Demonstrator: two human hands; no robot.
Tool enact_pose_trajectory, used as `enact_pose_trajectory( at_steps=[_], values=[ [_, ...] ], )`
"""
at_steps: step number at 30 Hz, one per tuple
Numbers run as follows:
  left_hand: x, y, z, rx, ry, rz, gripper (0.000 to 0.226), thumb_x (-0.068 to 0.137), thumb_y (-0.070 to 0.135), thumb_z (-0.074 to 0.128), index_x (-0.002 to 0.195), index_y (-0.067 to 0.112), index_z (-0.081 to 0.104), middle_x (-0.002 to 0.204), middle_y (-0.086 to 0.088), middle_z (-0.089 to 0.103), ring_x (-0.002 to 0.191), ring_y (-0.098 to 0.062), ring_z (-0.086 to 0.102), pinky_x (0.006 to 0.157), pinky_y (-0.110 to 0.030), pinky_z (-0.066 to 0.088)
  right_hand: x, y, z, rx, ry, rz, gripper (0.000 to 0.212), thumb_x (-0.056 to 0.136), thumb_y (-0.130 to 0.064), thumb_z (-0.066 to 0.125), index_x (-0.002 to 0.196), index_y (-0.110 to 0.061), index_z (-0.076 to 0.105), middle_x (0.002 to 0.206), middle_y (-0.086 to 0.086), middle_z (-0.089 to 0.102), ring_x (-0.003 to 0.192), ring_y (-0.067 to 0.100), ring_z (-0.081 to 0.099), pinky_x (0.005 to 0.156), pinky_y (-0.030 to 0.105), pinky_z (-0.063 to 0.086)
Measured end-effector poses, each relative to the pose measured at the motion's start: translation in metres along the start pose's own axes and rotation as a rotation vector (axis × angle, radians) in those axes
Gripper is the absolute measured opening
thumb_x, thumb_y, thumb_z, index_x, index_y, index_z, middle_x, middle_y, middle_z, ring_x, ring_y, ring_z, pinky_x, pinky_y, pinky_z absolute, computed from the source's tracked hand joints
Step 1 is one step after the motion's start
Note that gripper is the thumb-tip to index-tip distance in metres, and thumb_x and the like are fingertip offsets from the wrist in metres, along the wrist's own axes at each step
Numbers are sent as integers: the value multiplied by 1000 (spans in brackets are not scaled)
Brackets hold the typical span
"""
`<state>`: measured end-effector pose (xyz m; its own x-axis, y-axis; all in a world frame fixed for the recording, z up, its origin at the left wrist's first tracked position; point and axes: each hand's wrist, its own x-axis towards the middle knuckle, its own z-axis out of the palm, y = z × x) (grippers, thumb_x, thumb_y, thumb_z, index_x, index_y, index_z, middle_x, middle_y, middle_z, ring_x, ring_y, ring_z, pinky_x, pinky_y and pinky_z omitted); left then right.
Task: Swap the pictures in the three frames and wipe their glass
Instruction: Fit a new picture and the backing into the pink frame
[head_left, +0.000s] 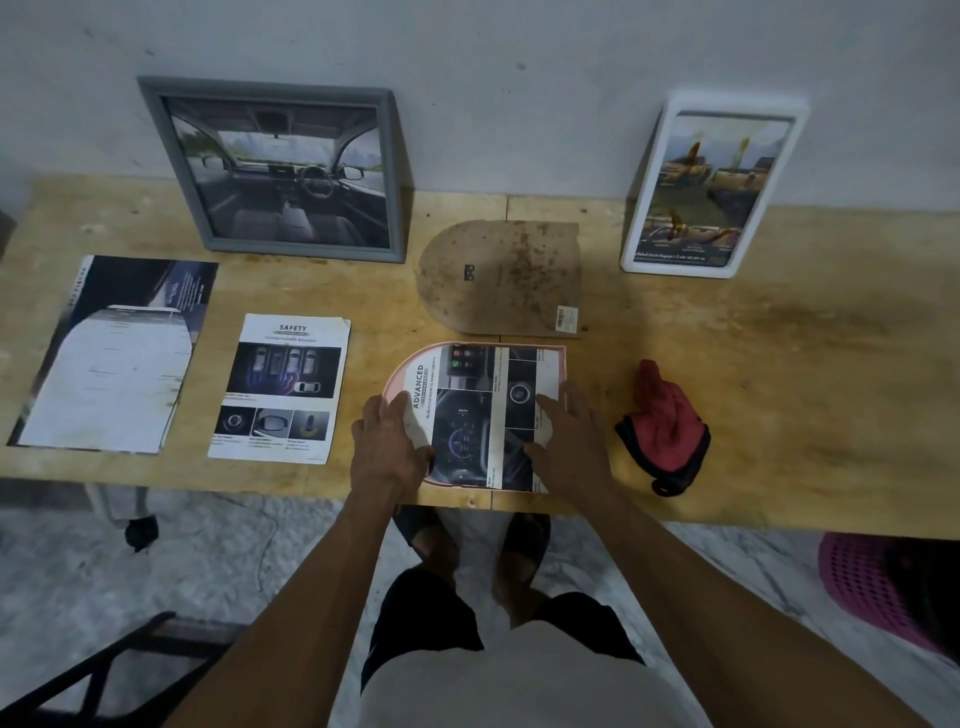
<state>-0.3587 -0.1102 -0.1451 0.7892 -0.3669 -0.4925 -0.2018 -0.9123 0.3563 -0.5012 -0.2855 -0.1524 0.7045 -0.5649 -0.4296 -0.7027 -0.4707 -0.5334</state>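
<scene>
A pink arch-shaped frame (402, 370) lies flat at the table's front edge with an "ADVANCED" car picture (478, 410) laid in it. My left hand (387, 447) rests flat on the picture's left end and my right hand (569, 441) presses on its right end, fingers spread. The frame's brown arch-shaped backing board (504, 278) lies just behind it. A grey frame (275, 169) with a car-interior picture leans on the wall at back left. A white frame (714, 187) with a yellow-car picture leans at back right. A red cloth (665, 426) lies right of my right hand.
A loose "SAFETY" sheet (283, 387) and a larger dark brochure (114, 353) lie on the wooden table (779, 364) to the left. A pink basket (883, 587) stands on the floor at right, a dark chair (104, 670) at lower left.
</scene>
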Motion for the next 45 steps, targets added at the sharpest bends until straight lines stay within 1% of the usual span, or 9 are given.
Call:
enact_pose_trajectory(
  at_steps=[7,10,14,19,27,32,38,41,45],
  values=[
    [-5,-3,-16,-77,33,57,74,85,34,75,145,14,36,150,-12,32,133,-35,39,106,-44,41,-5,-8,-8,58,83,55,58,91,-26,63,144,-18,40,158,8,26,149,27,11,118,43,19],
    [0,-4,-29,-91,51,70,69,86,39,73,141,13,40,147,-13,38,130,-33,43,104,-41,42,-5,-17,-15,90,127,155,54,91,-24,63,141,-16,45,153,11,33,144,30,26,115,46,29],
    [18,0,-46,-145,81,127,64,87,38,72,138,9,45,142,-16,46,126,-34,48,99,-40,45,3,-21,-17,110,174,167,50,90,-25,59,138,-13,48,140,14,46,130,30,39,101,36,35],
    [43,19,-57,-186,25,106,69,90,39,69,145,9,41,147,-13,48,131,-35,49,104,-42,44,13,-29,-28,107,218,187,36,91,-16,56,127,-11,55,125,12,56,123,31,43,95,37,38],
    [106,69,-69,-278,-24,-21,77,86,44,74,147,10,40,141,-10,55,123,-30,55,99,-32,46,84,-32,-60,212,223,229,47,89,-15,60,134,-13,51,129,13,56,119,30,53,97,32,42],
    [136,96,-70,-306,-20,-102,51,80,47,74,116,15,60,112,-5,69,98,-28,65,91,-41,56,128,-30,-76,289,216,229,43,90,-18,62,132,-15,53,124,8,58,114,24,55,85,23,39],
    [161,108,-61,-429,39,-219,31,79,39,74,99,17,66,101,-4,71,91,-26,68,81,-40,61,155,-28,-80,335,168,298,57,85,-26,65,138,-21,45,131,9,45,119,27,48,100,44,47],
    [166,111,-57,-512,47,-303,30,75,35,77,97,16,68,102,-7,72,91,-27,69,83,-43,61,158,-29,-82,382,185,315,57,84,-20,64,138,-18,47,129,9,49,116,26,51,98,43,49],
    [169,116,-58,-606,50,-403,33,75,21,82,104,11,71,105,-4,70,96,-24,65,88,-32,57,163,-32,-87,498,227,382,52,85,-14,60,136,-15,50,124,8,58,110,24,58,91,36,53]
  ],
)
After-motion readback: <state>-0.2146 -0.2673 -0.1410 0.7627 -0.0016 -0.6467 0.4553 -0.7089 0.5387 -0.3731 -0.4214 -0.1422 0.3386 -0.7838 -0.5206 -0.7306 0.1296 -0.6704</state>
